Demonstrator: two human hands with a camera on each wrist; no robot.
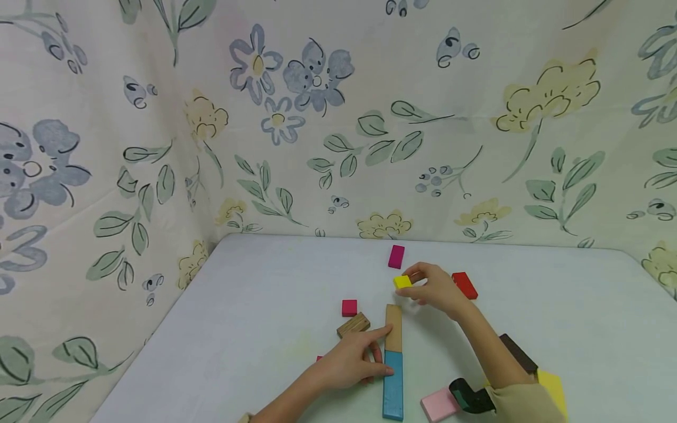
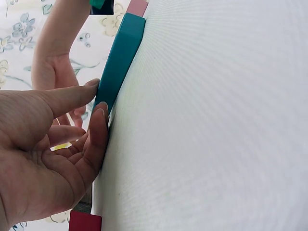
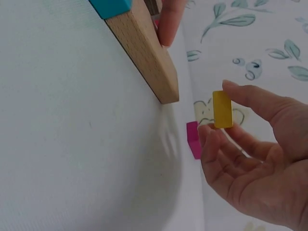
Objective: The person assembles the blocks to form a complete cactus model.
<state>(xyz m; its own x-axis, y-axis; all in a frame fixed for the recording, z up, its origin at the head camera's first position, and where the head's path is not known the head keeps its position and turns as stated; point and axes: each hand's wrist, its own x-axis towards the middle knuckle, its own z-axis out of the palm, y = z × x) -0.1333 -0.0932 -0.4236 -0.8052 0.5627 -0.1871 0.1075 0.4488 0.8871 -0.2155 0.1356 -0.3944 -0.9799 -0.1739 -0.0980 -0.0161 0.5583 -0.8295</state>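
On the white table a long blue block and a natural wood block lie end to end in one straight line. My left hand is beside them, its index fingertip against the side of the wood block and its thumb against the blue one. The left wrist view shows the thumb touching the blue block. Between thumb and fingers, my right hand pinches a small yellow block beyond the far end of the wood block. In the right wrist view the yellow block is held up off the table.
A magenta block lies toward the back, a red one beyond the right wrist. Left of the line are a red cube and a brown wood block. Pink, black and yellow pieces surround the right forearm.
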